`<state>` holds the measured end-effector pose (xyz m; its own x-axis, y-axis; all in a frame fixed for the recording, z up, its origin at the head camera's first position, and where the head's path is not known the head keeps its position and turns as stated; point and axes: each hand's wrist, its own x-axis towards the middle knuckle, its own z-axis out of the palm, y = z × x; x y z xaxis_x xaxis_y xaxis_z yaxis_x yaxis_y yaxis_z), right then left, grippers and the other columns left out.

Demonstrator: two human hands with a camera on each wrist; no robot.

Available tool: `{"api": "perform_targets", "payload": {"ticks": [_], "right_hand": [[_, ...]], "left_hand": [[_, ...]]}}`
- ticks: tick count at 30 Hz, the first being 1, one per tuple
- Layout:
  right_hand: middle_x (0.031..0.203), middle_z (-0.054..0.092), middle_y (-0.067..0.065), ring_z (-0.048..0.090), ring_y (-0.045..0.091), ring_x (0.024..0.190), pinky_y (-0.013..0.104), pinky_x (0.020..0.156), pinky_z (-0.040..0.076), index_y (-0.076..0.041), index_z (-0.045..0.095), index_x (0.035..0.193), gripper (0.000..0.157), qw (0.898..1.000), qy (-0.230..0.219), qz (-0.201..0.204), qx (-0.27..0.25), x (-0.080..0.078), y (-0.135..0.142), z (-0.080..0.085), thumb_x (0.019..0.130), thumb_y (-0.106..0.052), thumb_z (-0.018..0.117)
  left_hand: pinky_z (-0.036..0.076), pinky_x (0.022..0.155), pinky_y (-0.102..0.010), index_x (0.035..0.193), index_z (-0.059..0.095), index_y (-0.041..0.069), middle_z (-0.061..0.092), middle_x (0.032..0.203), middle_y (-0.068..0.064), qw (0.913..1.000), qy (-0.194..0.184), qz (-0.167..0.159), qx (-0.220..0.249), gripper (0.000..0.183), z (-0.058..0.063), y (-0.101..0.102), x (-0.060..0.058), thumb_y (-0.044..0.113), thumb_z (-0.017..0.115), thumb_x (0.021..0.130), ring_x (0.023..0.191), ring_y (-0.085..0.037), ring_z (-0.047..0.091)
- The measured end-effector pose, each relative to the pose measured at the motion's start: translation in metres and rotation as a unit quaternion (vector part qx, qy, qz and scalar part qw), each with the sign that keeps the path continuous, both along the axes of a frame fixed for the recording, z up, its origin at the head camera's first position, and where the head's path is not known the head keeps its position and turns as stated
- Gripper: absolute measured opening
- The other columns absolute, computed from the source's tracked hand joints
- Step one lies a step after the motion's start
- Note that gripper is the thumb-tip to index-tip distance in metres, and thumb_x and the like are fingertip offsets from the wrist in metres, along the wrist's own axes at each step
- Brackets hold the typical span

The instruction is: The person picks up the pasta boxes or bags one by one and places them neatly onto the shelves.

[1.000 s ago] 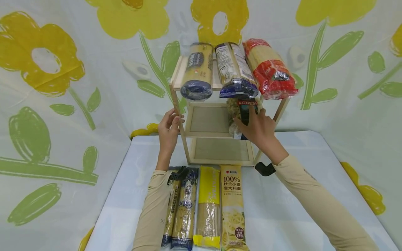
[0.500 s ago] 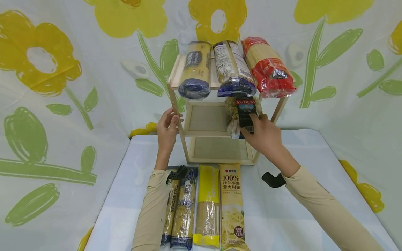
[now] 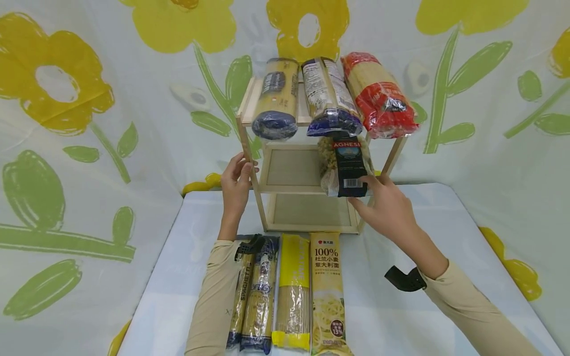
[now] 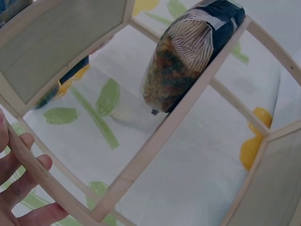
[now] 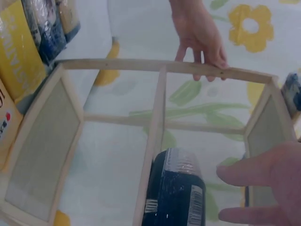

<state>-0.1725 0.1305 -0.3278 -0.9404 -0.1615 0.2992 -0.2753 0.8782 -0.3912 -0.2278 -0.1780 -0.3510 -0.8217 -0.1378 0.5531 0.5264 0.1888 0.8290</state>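
Note:
A three-tier wooden rack [image 3: 307,229] stands at the back of the table. My left hand [image 3: 236,185] holds its left front post; in the left wrist view the fingers [image 4: 28,181] reach around the wood. On the middle tier, at the right, lies a bag of pasta [image 3: 349,165] with a dark AGNESI label. My right hand [image 3: 389,210] is at the bag's lower right corner, thumb and fingers spread. The right wrist view shows a gap between these fingers [image 5: 249,170] and the bag's dark end.
Three pasta packets rest on the top tier: a yellow one [image 3: 276,96], a blue-and-white one [image 3: 331,96] and a red one [image 3: 380,96]. Several spaghetti packs lie in front of the rack, among them a yellow pack [image 3: 292,291] and a cream pack [image 3: 328,291].
My right hand has drawn back down and to the right from the AGNESI bag, uncovering its label. The bag stays on the middle tier. My left hand remains on the post.

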Motion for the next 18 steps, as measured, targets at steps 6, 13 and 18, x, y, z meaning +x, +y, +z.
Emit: {"api": "perform_targets", "payload": {"ticks": [6, 13, 18], "right_hand": [[0.113, 0.058, 0.025, 0.061, 0.036, 0.086, 0.045, 0.053, 0.050, 0.000, 0.057, 0.124, 0.050, 1.000, -0.007, 0.024, -0.015, 0.018, 0.004, -0.001, 0.086, -0.031, 0.068], [0.111, 0.062, 0.018, 0.063, 0.031, 0.087, 0.045, 0.062, 0.052, -0.004, 0.058, 0.121, 0.045, 0.997, -0.041, 0.044, -0.041, 0.035, 0.008, -0.004, 0.087, -0.030, 0.069], [0.106, 0.064, 0.015, 0.065, 0.030, 0.088, 0.045, 0.065, 0.054, -0.006, 0.058, 0.122, 0.046, 0.995, -0.069, 0.047, -0.049, 0.047, 0.010, -0.009, 0.086, -0.031, 0.070]], "left_hand": [[0.056, 0.063, -0.044, 0.126, 0.054, -0.004, 0.065, 0.104, -0.023, 1.0000, -0.005, 0.000, 0.005, 0.031, -0.008, -0.003, -0.005, 0.009, 0.051, 0.098, 0.091, -0.036, 0.064], [0.053, 0.065, -0.055, 0.125, 0.053, -0.008, 0.063, 0.105, -0.029, 1.0000, -0.006, -0.001, 0.001, 0.031, 0.000, -0.001, 0.001, 0.005, 0.050, 0.098, 0.093, -0.043, 0.062], [0.053, 0.067, -0.055, 0.126, 0.053, -0.008, 0.063, 0.106, -0.028, 0.9999, -0.010, -0.003, 0.003, 0.031, 0.000, -0.001, 0.002, 0.006, 0.050, 0.098, 0.093, -0.041, 0.062]]}}
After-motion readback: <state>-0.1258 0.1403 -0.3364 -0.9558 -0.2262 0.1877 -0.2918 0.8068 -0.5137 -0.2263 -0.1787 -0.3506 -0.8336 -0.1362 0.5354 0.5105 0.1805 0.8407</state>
